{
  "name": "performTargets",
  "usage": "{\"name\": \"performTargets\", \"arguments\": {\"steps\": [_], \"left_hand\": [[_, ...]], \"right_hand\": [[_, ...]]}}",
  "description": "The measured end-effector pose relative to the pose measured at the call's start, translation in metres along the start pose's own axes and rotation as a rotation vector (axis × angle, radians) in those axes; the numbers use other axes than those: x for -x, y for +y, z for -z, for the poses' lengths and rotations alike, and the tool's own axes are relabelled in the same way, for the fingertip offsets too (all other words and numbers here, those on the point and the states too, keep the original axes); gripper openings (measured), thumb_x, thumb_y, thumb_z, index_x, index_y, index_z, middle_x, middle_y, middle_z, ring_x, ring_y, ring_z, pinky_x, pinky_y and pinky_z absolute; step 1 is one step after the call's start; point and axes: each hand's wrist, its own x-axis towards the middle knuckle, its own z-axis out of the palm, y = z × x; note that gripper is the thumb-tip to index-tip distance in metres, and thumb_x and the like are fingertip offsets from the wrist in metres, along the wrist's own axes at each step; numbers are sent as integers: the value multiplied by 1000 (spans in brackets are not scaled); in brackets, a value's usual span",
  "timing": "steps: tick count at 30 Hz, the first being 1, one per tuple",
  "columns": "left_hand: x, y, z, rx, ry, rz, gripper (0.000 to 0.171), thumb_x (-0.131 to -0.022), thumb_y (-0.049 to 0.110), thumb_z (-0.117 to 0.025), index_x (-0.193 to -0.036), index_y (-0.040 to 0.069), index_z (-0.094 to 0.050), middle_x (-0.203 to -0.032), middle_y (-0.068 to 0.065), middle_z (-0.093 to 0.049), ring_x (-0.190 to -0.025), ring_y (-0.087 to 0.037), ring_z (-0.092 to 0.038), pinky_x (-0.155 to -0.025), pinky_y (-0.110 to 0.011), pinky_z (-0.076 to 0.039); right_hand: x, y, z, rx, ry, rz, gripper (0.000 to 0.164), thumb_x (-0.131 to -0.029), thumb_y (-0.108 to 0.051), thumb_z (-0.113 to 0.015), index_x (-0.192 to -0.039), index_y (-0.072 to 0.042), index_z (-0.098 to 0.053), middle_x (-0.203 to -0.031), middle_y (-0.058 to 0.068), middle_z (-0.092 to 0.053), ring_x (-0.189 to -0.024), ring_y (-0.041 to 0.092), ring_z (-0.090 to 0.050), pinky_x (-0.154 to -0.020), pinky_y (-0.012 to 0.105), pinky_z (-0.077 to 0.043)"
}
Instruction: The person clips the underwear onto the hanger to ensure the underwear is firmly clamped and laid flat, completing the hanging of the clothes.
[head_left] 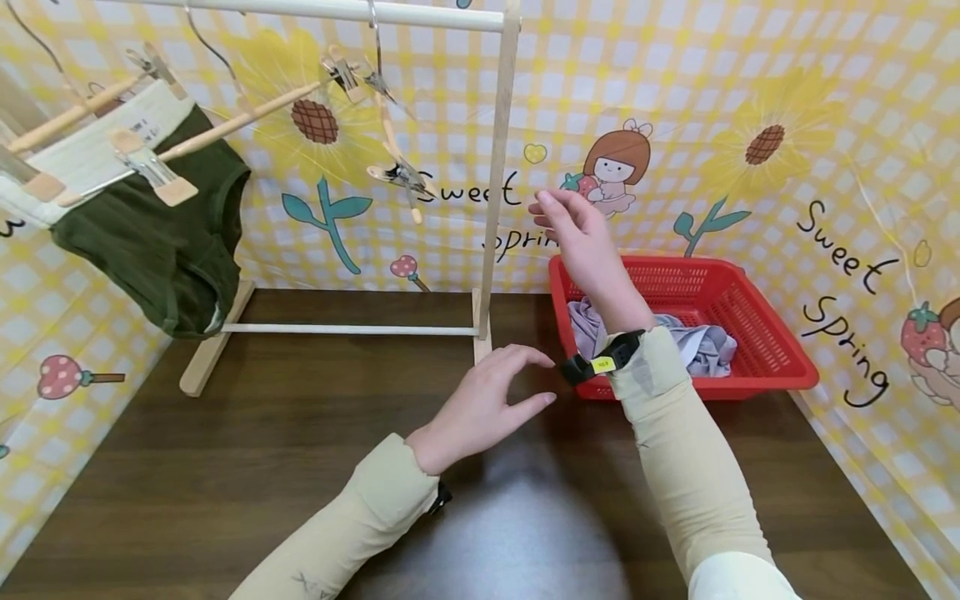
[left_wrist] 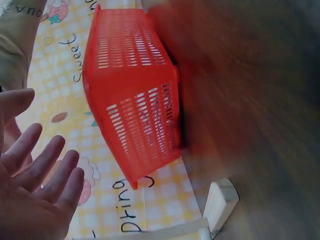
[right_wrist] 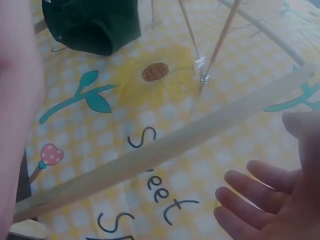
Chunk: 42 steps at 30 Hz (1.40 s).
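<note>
My left hand (head_left: 480, 410) is over the tabletop, left of the red basket (head_left: 776, 367), its fingers and thumb apart with nothing between them. Higher up and to the right, my right hand (head_left: 588, 250) hangs above the basket's near-left side, loosely bent and holding nothing. Crumpled pale lilac-grey cloth (head_left: 705, 348) lies in the basket, partly covered by my right forearm. On the left, dark green briefs (head_left: 161, 242) with a white waistband hang from a clip hanger (head_left: 240, 125). Another clip hanger (head_left: 388, 125) hangs beside the rack's right post.
A wooden rack holds the hangers, with its upright post (head_left: 497, 167) near my right hand and a low white crossbar (head_left: 352, 330) behind my left. Its feet (head_left: 217, 346) stand on the dark wooden tabletop (head_left: 300, 417). A yellow checked cloth backdrop (head_left: 450, 75) encloses the back and sides.
</note>
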Motion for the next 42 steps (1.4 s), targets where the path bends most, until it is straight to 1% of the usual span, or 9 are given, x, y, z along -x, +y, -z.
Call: {"name": "performTargets", "arguments": {"steps": [10,14,18,21,28,32,35,40,42], "left_hand": [[-20,-2,-27,-86,-119,-99,39,-95,28,-75,-129,11,-65,-138,-3,-59,-133,-17,-47,-114,-29,-30],[-27,1,-36,-148,-178,-113,42,-96,29,-74,-133,12,-65,-144,-8,-56,-140,-20,-42,-117,-27,-23],[-32,2,-44,-212,-213,-109,44,-98,30,-71,-138,13,-64,-145,-6,-56,-144,-22,-38,-118,-27,-20],[-34,3,-48,-229,-204,-97,41,-99,29,-69,-137,13,-65,-141,-4,-59,-144,-21,-38,-118,-26,-20],[-39,4,-49,-242,-114,-117,26,-98,17,-70,-123,12,-74,-125,-2,-69,-133,-21,-50,-114,-25,-28],[-41,2,-50,-239,-93,-132,22,-96,15,-72,-118,12,-76,-119,-2,-71,-126,-22,-55,-112,-25,-32],[-42,1,-51,-233,-84,-142,21,-96,16,-73,-116,12,-76,-116,-1,-71,-123,-21,-56,-111,-25,-34],[-43,0,-52,-224,-78,-138,21,-95,17,-74,-115,12,-76,-116,-1,-72,-122,-21,-56,-111,-25,-34],[-43,0,-52,-226,-81,-132,21,-95,17,-74,-115,12,-76,-116,-1,-72,-123,-20,-56,-111,-25,-34]], "right_hand": [[6,-1,28,66,43,-28,47,-106,-37,-55,-137,-2,-58,-131,14,-61,-124,29,-55,-107,39,-42],[8,1,40,113,61,-38,48,-105,-37,-57,-138,-2,-57,-132,14,-60,-123,28,-54,-105,38,-42],[10,3,52,162,83,-73,51,-104,-41,-58,-139,-4,-57,-133,13,-60,-123,25,-54,-105,40,-42],[10,5,61,196,98,-111,53,-103,-45,-59,-139,-6,-58,-132,12,-61,-122,23,-55,-105,40,-42],[9,17,85,260,106,-217,58,-100,-51,-60,-139,-8,-58,-133,9,-59,-120,21,-53,-104,39,-42],[7,28,100,313,80,-285,61,-99,-53,-60,-141,-8,-57,-134,10,-56,-120,24,-51,-105,43,-41],[5,36,111,329,58,-343,66,-98,-53,-61,-143,-5,-54,-138,14,-53,-125,29,-49,-107,48,-37],[3,53,127,366,6,-469,75,-95,-57,-64,-147,-5,-50,-148,18,-46,-134,35,-40,-111,55,-29],[3,61,131,389,-25,-494,73,-96,-55,-65,-147,-4,-50,-148,19,-45,-133,36,-37,-111,56,-28]]}}
